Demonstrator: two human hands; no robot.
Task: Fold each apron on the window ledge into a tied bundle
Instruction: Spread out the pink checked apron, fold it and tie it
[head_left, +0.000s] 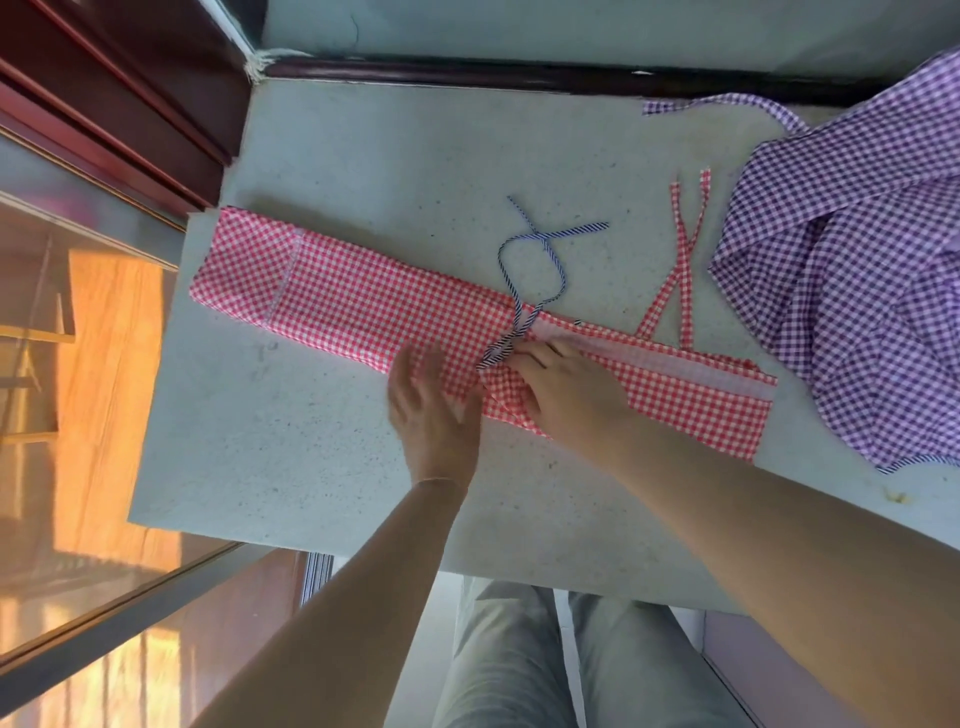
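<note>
Red-checked apron lies folded in a long strip on the ledge so both hands can work it: right hand fingers pinch its striped tie, left hand spread flat, holding cloth down.

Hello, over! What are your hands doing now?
Left hand flat on red apron. Right hand pinching its fold. Purple apron waiting alongside.

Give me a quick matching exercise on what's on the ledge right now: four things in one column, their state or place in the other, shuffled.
Things:
1. red checked apron
2. purple checked apron
3. blue striped cord
4. left hand

States:
A. heaped unfolded at the ledge's right end
B. looped loosely on the ledge behind the strip
C. folded into a long strip
D. fingers spread, blurred, over the strip's near edge

Pairs: 1-C, 2-A, 3-B, 4-D
</note>
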